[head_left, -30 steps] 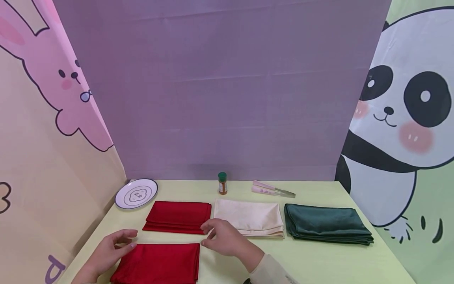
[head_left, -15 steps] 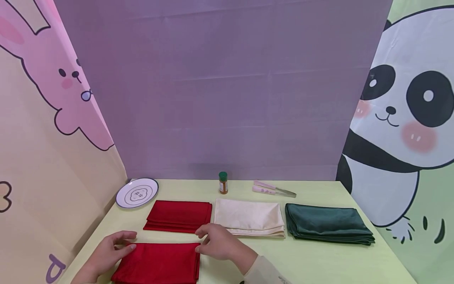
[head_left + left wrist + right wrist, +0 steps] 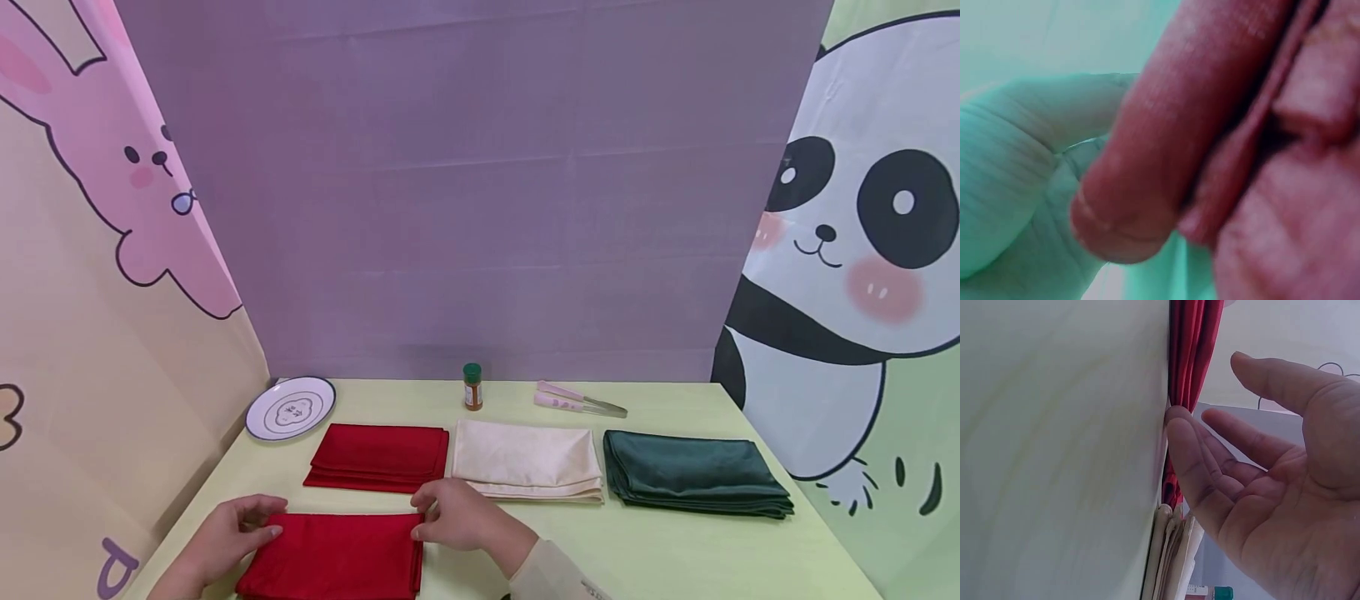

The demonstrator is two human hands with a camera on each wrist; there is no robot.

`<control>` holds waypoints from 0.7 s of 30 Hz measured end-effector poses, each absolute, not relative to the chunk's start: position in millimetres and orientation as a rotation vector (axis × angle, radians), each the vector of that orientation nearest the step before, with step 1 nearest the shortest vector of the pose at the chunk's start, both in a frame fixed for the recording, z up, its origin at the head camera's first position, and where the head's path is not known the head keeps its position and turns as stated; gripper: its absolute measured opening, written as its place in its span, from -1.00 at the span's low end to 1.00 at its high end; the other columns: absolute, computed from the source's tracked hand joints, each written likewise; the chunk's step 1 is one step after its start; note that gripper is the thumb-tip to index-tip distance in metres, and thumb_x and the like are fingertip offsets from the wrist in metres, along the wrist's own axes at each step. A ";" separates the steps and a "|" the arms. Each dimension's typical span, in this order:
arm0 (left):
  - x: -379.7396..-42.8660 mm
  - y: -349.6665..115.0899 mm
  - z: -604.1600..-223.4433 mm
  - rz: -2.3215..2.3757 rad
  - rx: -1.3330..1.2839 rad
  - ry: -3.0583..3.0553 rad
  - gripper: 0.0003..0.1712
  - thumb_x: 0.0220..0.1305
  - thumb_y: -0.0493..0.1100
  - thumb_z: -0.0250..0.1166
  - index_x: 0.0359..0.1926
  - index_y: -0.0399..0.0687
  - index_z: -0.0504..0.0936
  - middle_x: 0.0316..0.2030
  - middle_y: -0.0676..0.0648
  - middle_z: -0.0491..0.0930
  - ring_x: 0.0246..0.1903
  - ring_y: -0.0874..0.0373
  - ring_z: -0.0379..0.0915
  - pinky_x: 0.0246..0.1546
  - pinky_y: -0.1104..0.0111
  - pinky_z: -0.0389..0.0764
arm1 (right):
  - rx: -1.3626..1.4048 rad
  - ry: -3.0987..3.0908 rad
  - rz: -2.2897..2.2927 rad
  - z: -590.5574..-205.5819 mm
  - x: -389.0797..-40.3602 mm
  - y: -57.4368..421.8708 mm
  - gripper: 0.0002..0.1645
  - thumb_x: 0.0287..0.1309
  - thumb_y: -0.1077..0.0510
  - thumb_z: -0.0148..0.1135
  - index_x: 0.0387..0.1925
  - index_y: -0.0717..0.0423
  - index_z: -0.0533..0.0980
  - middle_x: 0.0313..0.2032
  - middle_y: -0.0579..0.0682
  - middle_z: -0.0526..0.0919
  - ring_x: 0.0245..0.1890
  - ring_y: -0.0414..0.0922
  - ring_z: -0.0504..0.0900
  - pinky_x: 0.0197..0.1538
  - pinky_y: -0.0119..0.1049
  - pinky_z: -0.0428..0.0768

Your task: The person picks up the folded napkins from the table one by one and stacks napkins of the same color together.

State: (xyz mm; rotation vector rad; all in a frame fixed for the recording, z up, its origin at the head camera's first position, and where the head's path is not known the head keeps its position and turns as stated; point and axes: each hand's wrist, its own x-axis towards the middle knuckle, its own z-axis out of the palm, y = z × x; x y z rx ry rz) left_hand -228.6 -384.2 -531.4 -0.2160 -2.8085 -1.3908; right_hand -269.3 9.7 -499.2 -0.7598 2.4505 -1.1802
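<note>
A folded red cloth (image 3: pixel 337 554) lies flat at the near left of the table, its front part cut off by the bottom of the head view. At its far left corner is my left hand (image 3: pixel 217 542), thumb and index finger apart with the thumb tip at the cloth's edge. My right hand (image 3: pixel 465 521) is at the far right corner. In the right wrist view, its fingertips (image 3: pixel 1179 428) reach low to the layered edge of the red cloth (image 3: pixel 1194 350), while the thumb stands well away. Close, tinted fingers (image 3: pixel 1141 169) fill the left wrist view.
Behind lie a second folded red cloth (image 3: pixel 378 457), a cream cloth (image 3: pixel 528 458) and a dark green cloth (image 3: pixel 693 473) in a row. Farther back are a white plate (image 3: pixel 290 408), a green-capped bottle (image 3: pixel 472 387) and pink-handled tongs (image 3: pixel 577 400).
My right hand has moved left and slightly toward me, to the near red cloth's right corner. My left hand has shifted only slightly, staying at the left corner. The cloths keep their places.
</note>
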 end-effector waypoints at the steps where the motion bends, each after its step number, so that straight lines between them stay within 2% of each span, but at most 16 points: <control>1: -228.1 -384.2 -530.7 -1.394 -0.208 -2.817 -0.56 0.23 -0.26 0.53 0.10 -0.33 0.70 -0.13 -0.14 0.75 -0.26 0.22 0.60 -0.23 0.39 0.65 | -0.763 2.448 -1.180 -499.0 -269.2 9.6 -0.56 0.16 0.19 0.54 0.07 0.16 0.67 -0.15 -0.12 0.71 -0.29 -0.32 0.66 -0.25 -0.37 0.64; 7: -226.2 -383.4 -528.4 -1.405 -0.257 -2.832 -0.61 0.20 -0.30 0.54 0.03 -0.37 0.72 -0.20 -0.13 0.74 -0.30 0.20 0.61 -0.26 0.40 0.67 | -0.772 2.462 -1.164 -498.4 -268.6 8.9 -0.58 0.15 0.20 0.55 0.05 0.17 0.67 -0.15 -0.10 0.72 -0.30 -0.33 0.65 -0.23 -0.37 0.63; 14: -227.1 -381.3 -531.3 -1.396 -0.241 -2.818 -0.81 0.19 -0.32 0.54 -0.17 -0.24 0.76 -0.37 -0.04 0.69 -0.40 0.22 0.51 -0.35 0.39 0.58 | -0.776 2.462 -1.155 -496.7 -267.2 8.2 -0.59 0.15 0.22 0.54 0.04 0.21 0.68 -0.14 -0.08 0.72 -0.31 -0.33 0.64 -0.23 -0.38 0.63; 21: -225.1 -377.5 -530.8 -1.351 -0.175 -2.775 -0.85 0.17 -0.34 0.54 -0.23 -0.15 0.76 -0.39 -0.02 0.68 -0.40 0.22 0.48 -0.32 0.39 0.54 | -0.780 2.483 -1.125 -496.2 -266.1 8.0 -0.63 0.13 0.21 0.54 -0.02 0.18 0.69 -0.21 -0.14 0.72 -0.34 -0.33 0.61 -0.20 -0.37 0.61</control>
